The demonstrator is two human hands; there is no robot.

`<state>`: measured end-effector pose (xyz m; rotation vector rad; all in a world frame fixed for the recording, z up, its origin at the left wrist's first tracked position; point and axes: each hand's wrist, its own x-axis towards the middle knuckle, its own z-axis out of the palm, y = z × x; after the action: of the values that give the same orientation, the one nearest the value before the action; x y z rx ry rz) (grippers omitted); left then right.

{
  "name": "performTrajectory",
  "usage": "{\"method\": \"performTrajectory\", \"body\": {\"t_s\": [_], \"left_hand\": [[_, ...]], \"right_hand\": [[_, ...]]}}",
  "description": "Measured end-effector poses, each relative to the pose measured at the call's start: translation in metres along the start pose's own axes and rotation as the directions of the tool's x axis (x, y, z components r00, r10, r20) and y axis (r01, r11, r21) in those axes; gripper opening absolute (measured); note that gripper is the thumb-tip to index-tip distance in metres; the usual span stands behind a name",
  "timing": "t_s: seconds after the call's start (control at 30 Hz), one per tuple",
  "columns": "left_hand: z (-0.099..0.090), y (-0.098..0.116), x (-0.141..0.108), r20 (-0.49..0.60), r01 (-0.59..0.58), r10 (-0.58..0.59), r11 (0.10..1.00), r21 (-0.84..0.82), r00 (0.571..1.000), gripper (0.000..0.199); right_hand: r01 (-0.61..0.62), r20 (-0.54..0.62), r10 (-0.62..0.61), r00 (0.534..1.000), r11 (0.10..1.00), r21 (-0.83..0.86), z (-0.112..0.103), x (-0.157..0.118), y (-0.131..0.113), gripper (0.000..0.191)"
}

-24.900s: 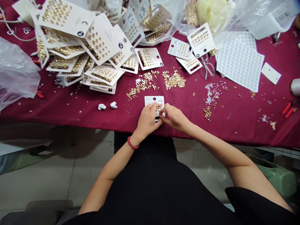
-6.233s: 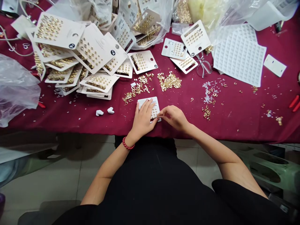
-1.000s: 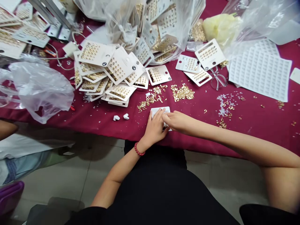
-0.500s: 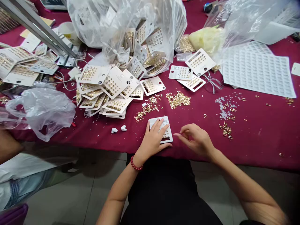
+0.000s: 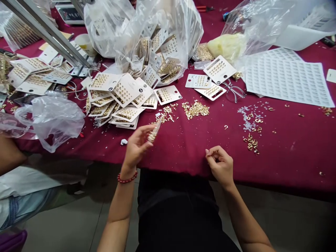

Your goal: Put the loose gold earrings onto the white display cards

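Note:
My left hand [image 5: 135,148], with a red bead bracelet at the wrist, grips an earring card [image 5: 154,133] tilted nearly edge-on above the table. Gold studs show along the card's face. My right hand [image 5: 219,163] hovers by the table's front edge, fingers curled and thumb against the index finger; whatever is between them, if anything, is hidden. Beyond the left hand lies a heap of earring cards [image 5: 126,92]. Small gold pieces [image 5: 195,109] form a pile ahead of both hands, with a looser scatter [image 5: 168,113] to its left.
A clear plastic bag [image 5: 181,31] full of cards stands at the back. Eyeglasses [image 5: 235,92], three cards [image 5: 219,70] and a sticker sheet [image 5: 286,80] lie right. Gold hooks [image 5: 252,143] and tiny clear bits [image 5: 246,117] are scattered nearby. A person's arm [image 5: 10,155] shows at left.
My left hand has lifted the card off the table, where it lay flat under the palm, and moved it left and upright. My right hand's fingers have curled tighter. The view has shifted slightly.

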<state>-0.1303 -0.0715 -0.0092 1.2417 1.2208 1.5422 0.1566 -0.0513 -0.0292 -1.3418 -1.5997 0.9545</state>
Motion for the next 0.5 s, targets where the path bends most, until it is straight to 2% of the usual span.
{"method": "performTrajectory", "body": {"t_s": [0.07, 0.1, 0.17, 0.27, 0.33, 0.4, 0.43, 0.47, 0.5], "left_hand": [[-0.016, 0.014, 0.012, -0.204, 0.026, -0.052, 0.992, -0.127, 0.978, 0.054], [-0.024, 0.023, 0.021, -0.311, 0.019, -0.067, 0.988, -0.155, 0.948, 0.055], [-0.044, 0.044, 0.042, -0.435, -0.034, -0.036, 0.988, -0.151, 0.900, 0.055], [-0.078, 0.075, 0.085, -0.405, -0.117, 0.070, 0.989, -0.093, 0.912, 0.051], [-0.102, 0.087, 0.117, -0.350, -0.068, 0.037, 0.995, -0.077, 0.936, 0.048], [-0.122, 0.087, 0.150, -0.429, -0.037, 0.013, 0.998, -0.048, 0.903, 0.052], [-0.130, 0.084, 0.165, -0.508, 0.003, -0.024, 0.999, -0.042, 0.861, 0.052], [-0.137, 0.079, 0.178, -0.547, 0.086, -0.096, 0.995, -0.044, 0.832, 0.050], [-0.141, 0.073, 0.190, -0.574, 0.121, -0.107, 0.993, -0.015, 0.812, 0.047]], "right_hand": [[0.026, 0.036, -0.026, 0.999, 1.000, -0.017, -0.001, -0.001, 0.001, 0.019], [0.036, 0.045, -0.035, 0.998, 0.999, -0.017, -0.001, -0.001, 0.001, 0.019], [0.045, 0.048, -0.044, 0.998, 0.999, -0.009, -0.001, -0.002, 0.002, 0.019], [0.039, 0.049, -0.039, 0.998, 0.999, 0.010, 0.000, -0.002, 0.001, 0.020], [0.014, 0.025, -0.015, 1.000, 1.000, 0.025, 0.001, -0.002, 0.001, 0.019], [-0.024, -0.033, 0.025, 0.999, 0.999, 0.045, 0.002, -0.003, 0.000, 0.019], [-0.042, -0.065, 0.045, 0.997, 0.998, 0.057, 0.002, -0.003, 0.000, 0.019], [-0.056, -0.091, 0.062, 0.994, 0.996, 0.067, 0.001, -0.004, 0.000, 0.019], [-0.066, -0.104, 0.073, 0.992, 0.995, 0.074, 0.001, -0.004, 0.000, 0.019]]}}
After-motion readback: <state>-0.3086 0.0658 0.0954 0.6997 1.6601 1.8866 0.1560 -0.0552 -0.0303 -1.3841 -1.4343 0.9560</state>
